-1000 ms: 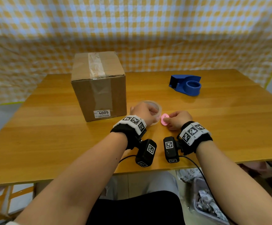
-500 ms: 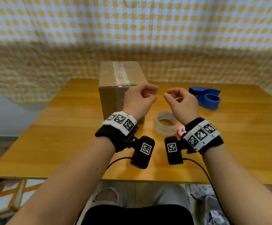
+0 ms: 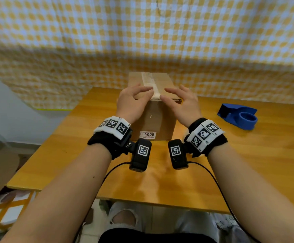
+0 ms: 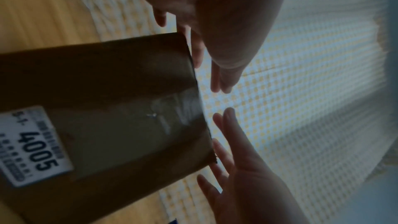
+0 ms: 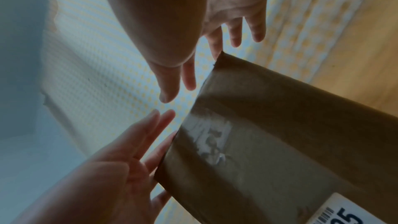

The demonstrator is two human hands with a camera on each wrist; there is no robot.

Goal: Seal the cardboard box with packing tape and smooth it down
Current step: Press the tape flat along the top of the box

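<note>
A brown cardboard box (image 3: 151, 113) with a white 4005 label (image 3: 147, 134) stands at the middle of the wooden table (image 3: 247, 155). A strip of clear tape (image 3: 148, 80) runs along its top and down the front face (image 5: 211, 139). My left hand (image 3: 142, 93) and right hand (image 3: 174, 97) hover side by side over the box's near top edge, palms down and fingers spread, holding nothing. In the wrist views the left fingers (image 4: 217, 77) and the right fingers (image 5: 189, 77) reach past that edge. Whether they touch the top I cannot tell.
A blue tape dispenser (image 3: 237, 118) sits on the table to the right of the box. A yellow checked cloth (image 3: 142, 41) hangs behind the table. My knees are below the table's near edge (image 3: 142, 202).
Both hands have left the tape roll and pink item on the table and risen forward to the box top, fingers opening. The view has shifted, so the box now sits in the middle.
</note>
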